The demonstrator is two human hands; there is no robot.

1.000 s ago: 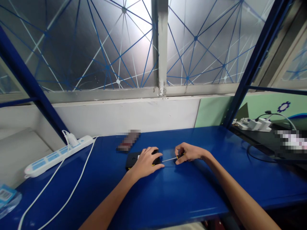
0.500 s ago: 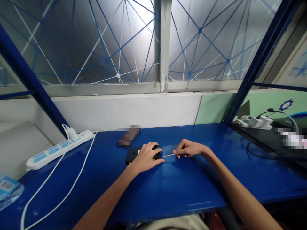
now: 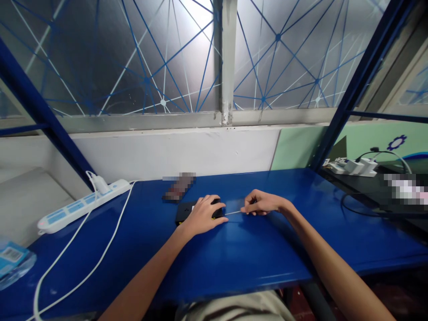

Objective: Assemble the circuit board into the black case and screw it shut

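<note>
A black box with yellow along its lower edge (image 3: 185, 210) lies on the blue table, partly covered by my left hand (image 3: 205, 215). The fingers and thumb of that hand wrap over the box and grip its right part. From the right, my right hand (image 3: 261, 203) pinches a thin, light-coloured rod (image 3: 233, 212) between thumb and fingers. The rod lies nearly level, its free tip pointing at the right end of the box. Whether the tip touches the box I cannot tell. The rod's other end is hidden in my right hand.
Behind the box lies a blurred dark flat object (image 3: 179, 187). A white power strip (image 3: 83, 206) with a plug and a looping white cable (image 3: 113, 238) occupies the left side. At the far left is a blue-labelled clear package (image 3: 15, 263). White adapters (image 3: 359, 166) stand at right.
The whole view has shifted slightly. Both hands keep nearly the same pose, the left on the box and the right pinching the rod.
</note>
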